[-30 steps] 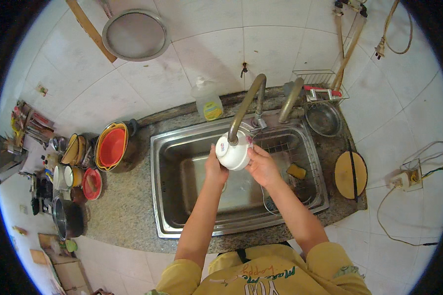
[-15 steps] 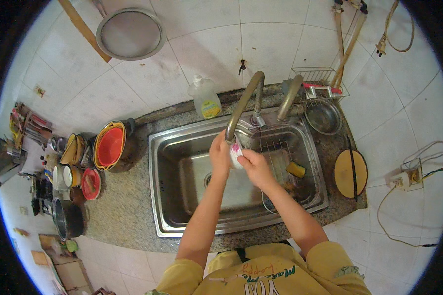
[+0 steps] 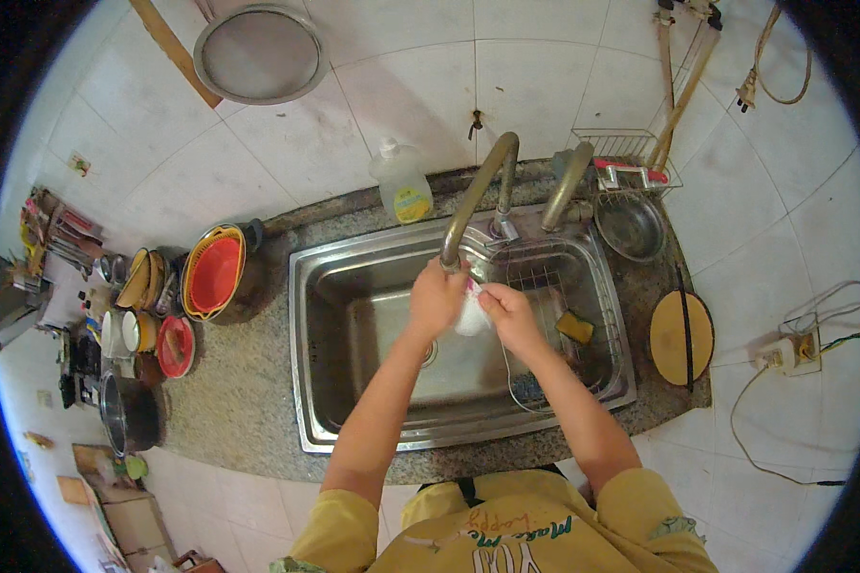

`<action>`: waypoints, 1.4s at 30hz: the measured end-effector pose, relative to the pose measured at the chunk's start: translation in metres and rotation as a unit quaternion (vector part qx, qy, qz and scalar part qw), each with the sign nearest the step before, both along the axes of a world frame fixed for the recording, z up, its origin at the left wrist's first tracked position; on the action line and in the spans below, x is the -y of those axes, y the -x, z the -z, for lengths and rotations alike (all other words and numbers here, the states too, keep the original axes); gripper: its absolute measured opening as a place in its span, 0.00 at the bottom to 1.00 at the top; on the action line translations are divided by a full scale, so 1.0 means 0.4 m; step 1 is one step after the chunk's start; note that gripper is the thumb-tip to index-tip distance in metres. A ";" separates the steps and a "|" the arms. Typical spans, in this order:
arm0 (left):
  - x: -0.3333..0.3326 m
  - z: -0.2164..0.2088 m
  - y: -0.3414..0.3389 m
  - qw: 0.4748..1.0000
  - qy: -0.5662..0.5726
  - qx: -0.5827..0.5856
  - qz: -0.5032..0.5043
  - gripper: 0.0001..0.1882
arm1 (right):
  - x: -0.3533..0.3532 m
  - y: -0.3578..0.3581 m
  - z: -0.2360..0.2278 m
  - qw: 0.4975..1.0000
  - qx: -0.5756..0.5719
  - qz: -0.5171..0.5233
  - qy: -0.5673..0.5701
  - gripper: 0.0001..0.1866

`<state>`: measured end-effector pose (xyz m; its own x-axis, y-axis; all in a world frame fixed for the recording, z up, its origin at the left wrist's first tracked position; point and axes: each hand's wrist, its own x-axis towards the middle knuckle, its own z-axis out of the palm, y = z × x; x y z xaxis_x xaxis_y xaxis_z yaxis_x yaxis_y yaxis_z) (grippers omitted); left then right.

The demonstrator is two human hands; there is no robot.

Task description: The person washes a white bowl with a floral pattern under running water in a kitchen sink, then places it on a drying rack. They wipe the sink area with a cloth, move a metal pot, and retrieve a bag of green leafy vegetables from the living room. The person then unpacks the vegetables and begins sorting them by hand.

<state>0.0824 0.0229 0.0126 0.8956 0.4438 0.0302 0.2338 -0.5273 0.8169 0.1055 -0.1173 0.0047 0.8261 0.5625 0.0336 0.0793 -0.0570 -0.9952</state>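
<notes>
Bowl (image 3: 472, 315): it sits between the two hands, just below the tap (image 3: 476, 196). The left hand (image 3: 438, 294) is on it, but I can't tell its grip, as the fingers hide. The right hand (image 3: 508, 315) pinches its right side. To rinse well, I'd hold tight and turn it slowly, off the metal.

I count one sink (image 3: 373, 329) under both hands, one tap by the left hand, one bottle (image 3: 401, 183) beyond it, one bowl, one sponge (image 3: 574, 328) right of the right hand.
</notes>
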 end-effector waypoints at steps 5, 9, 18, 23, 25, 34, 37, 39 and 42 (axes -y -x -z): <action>-0.059 0.036 0.025 0.797 0.604 -0.001 0.011 0.17 | 0.007 0.000 -0.034 0.997 -0.047 0.033 -0.055 0.13; -0.025 0.072 0.104 0.669 0.739 0.073 0.032 0.21 | -0.027 -0.031 -0.016 0.901 -0.316 0.156 -0.254 0.11; -0.016 0.065 0.103 0.645 0.727 0.192 0.135 0.30 | -0.082 -0.058 0.023 0.810 -0.424 0.192 -0.355 0.13; 0.030 0.040 0.065 0.658 0.707 0.260 0.028 0.20 | -0.169 0.065 0.063 0.740 -0.529 0.161 -0.383 0.19; 0.018 0.026 0.073 0.705 0.672 0.225 0.023 0.18 | -0.180 0.058 0.096 0.760 -0.522 0.165 -0.351 0.19; -0.021 -0.017 0.173 0.978 -0.081 0.048 0.188 0.07 | -0.108 -0.105 0.051 0.804 -0.557 -0.042 -0.203 0.23; -0.026 -0.025 0.188 0.932 -0.244 0.070 0.257 0.08 | -0.092 -0.099 0.024 0.787 -0.583 -0.098 -0.175 0.22; -0.028 -0.010 0.190 0.928 -0.256 0.075 0.260 0.08 | -0.086 -0.066 0.000 0.875 -0.475 -0.050 -0.074 0.24; -0.018 -0.009 0.176 0.936 -0.225 0.069 0.260 0.09 | -0.073 -0.075 0.062 0.899 -0.422 -0.067 -0.095 0.28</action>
